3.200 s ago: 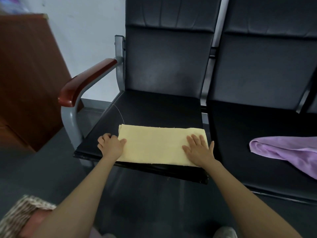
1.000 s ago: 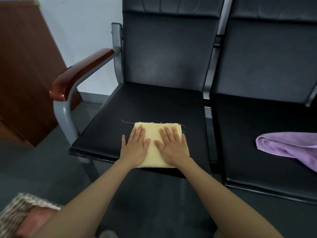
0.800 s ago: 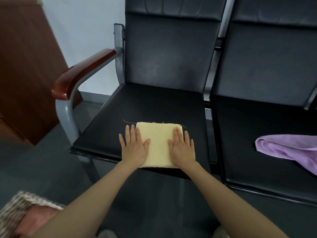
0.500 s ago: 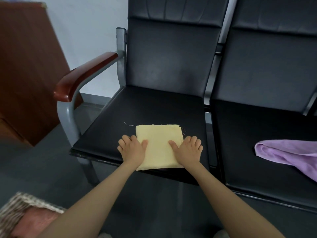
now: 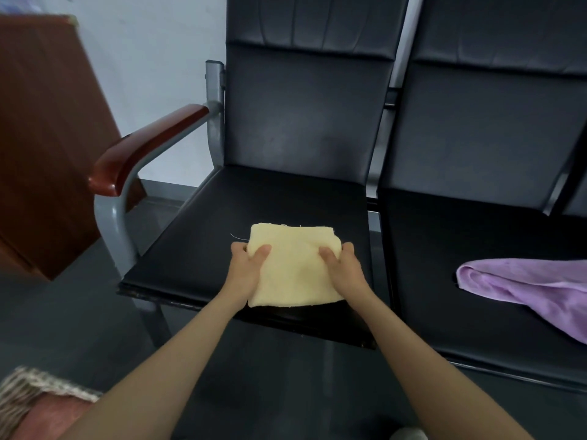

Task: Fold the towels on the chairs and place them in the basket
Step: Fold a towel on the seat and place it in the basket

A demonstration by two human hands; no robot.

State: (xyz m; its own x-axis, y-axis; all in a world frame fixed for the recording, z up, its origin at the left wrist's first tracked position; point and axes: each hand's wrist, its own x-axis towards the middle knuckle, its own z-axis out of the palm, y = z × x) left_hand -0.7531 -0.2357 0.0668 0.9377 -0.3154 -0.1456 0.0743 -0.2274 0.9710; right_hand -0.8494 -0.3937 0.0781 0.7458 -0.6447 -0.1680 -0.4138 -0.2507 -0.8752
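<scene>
Nearest me, at the lower left corner, sits the woven basket (image 5: 30,392) on the floor, with something pink and blurred inside it. My bare forearms reach forward from there to the front of the left chair seat (image 5: 206,236). My left hand (image 5: 246,265) has its grip clamped on the left side of the folded yellow towel (image 5: 295,271), thumb on top and fingers curled around the edge; my right hand (image 5: 344,265) has its grip clamped the same way on the right side. The towel is a thick square over the seat's front edge; I cannot tell whether it touches the seat. On the next seat (image 5: 460,242) to the right lies a crumpled purple towel (image 5: 540,290), well apart. Further back are the wooden armrest (image 5: 146,147), the dark backrests, and a brown cabinet (image 5: 41,138) against the pale wall
</scene>
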